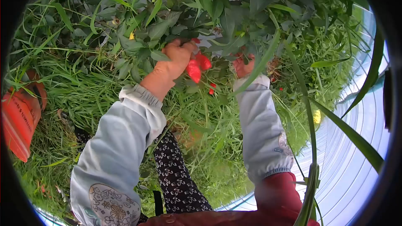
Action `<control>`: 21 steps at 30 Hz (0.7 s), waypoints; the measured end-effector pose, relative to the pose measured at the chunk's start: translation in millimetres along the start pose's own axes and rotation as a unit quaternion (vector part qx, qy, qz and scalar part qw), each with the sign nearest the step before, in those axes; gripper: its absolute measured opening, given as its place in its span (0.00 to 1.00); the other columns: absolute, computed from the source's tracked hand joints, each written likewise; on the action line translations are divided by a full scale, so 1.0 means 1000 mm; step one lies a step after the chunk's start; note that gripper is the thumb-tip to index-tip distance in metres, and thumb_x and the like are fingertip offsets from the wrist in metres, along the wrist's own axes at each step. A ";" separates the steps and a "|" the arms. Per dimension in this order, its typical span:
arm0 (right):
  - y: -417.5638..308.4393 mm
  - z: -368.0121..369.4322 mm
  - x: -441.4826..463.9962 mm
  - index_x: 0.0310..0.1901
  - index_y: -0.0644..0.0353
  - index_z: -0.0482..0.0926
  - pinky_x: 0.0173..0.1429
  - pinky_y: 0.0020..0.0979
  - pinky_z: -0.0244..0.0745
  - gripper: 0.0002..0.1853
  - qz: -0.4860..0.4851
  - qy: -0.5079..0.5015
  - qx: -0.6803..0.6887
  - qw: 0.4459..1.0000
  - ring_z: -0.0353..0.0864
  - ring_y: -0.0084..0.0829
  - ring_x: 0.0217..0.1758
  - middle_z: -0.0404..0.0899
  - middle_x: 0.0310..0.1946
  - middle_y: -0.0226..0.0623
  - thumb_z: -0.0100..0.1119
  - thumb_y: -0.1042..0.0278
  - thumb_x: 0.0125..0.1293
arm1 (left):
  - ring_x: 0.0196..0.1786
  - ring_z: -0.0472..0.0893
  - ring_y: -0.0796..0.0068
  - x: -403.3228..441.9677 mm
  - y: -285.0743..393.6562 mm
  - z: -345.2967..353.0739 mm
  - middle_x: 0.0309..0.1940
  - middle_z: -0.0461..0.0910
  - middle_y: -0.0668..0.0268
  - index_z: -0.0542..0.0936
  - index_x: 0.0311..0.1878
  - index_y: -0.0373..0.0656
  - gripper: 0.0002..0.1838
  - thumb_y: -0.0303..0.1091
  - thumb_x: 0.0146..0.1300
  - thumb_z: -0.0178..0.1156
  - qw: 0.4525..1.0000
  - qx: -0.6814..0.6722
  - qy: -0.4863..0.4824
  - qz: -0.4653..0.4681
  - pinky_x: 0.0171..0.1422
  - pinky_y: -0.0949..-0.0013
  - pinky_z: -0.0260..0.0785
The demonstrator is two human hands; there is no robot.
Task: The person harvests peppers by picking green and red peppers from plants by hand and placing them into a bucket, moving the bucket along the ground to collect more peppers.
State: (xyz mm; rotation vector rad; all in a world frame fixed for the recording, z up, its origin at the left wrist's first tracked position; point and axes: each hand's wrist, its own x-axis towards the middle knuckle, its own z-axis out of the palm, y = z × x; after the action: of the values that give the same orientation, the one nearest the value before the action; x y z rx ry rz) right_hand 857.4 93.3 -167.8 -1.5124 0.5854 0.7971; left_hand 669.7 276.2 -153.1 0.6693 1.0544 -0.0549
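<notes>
My left hand (177, 57) is closed, fingers curled, at the lower edge of a leafy plant (161, 27). Bright red peppers (194, 71) stick out from its finger side and hang just below the fingers. A smaller red pepper (212, 88) hangs lower, apart from the hand. To the right, my right hand (244, 65) reaches up under the foliage. Leaves and a long grass blade partly cover it, so its fingers and anything in them cannot be made out. Pale sleeve covers reach both wrists.
An orange-red bag or container (21, 119) with printed lettering stands in the grass at the left. Long grass blades (310, 129) cross the view in front of the right arm. Whitish sheeting (347, 159) curves along the right side, and a yellow object (317, 116) lies by its edge.
</notes>
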 end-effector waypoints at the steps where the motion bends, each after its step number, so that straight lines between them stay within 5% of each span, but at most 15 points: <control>1: 0.000 0.007 0.014 0.51 0.62 0.68 0.46 0.32 0.76 0.15 -0.010 -0.005 0.010 1.000 0.79 0.32 0.40 0.77 0.39 0.37 0.49 0.70 0.62 | 0.26 0.70 0.82 0.002 -0.004 -0.004 0.23 0.73 0.72 0.79 0.37 0.40 0.11 0.37 0.59 0.57 1.000 0.001 0.002 0.003 0.32 0.79 0.63; 4: -0.002 0.013 0.043 0.49 0.61 0.70 0.46 0.32 0.76 0.15 -0.036 -0.022 0.030 0.999 0.79 0.32 0.40 0.77 0.38 0.37 0.51 0.69 0.61 | 0.27 0.71 0.82 0.002 -0.015 -0.016 0.23 0.74 0.71 0.79 0.36 0.39 0.10 0.37 0.58 0.58 0.996 0.059 0.021 0.057 0.32 0.79 0.63; 6: -0.002 0.013 0.054 0.48 0.61 0.70 0.47 0.32 0.75 0.15 -0.046 -0.030 0.038 0.998 0.79 0.33 0.39 0.77 0.38 0.37 0.53 0.69 0.59 | 0.28 0.72 0.81 0.003 -0.014 -0.025 0.24 0.75 0.70 0.79 0.36 0.38 0.11 0.37 0.58 0.58 0.997 0.065 0.029 -0.021 0.34 0.78 0.64; 10: -0.004 -0.002 0.061 0.46 0.60 0.72 0.48 0.32 0.74 0.15 -0.060 -0.042 0.038 0.997 0.79 0.33 0.39 0.78 0.37 0.38 0.56 0.67 0.57 | 0.31 0.74 0.80 0.004 -0.011 -0.034 0.27 0.78 0.68 0.79 0.36 0.38 0.11 0.38 0.58 0.58 0.998 0.051 0.012 -0.029 0.37 0.77 0.66; 21: 0.005 -0.077 0.060 0.40 0.59 0.77 0.50 0.32 0.72 0.15 -0.042 -0.043 0.032 0.998 0.79 0.34 0.37 0.79 0.35 0.38 0.63 0.64 0.51 | 0.36 0.77 0.73 -0.023 0.036 -0.052 0.34 0.80 0.59 0.75 0.46 0.28 0.23 0.41 0.58 0.58 0.986 0.163 -0.009 0.040 0.41 0.74 0.69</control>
State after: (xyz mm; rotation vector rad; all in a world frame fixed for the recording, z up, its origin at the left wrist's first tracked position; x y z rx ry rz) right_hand 902.5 22.4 -217.7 -1.4271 0.4769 0.7676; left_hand 629.6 326.7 -133.8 1.0050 1.0097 -0.1665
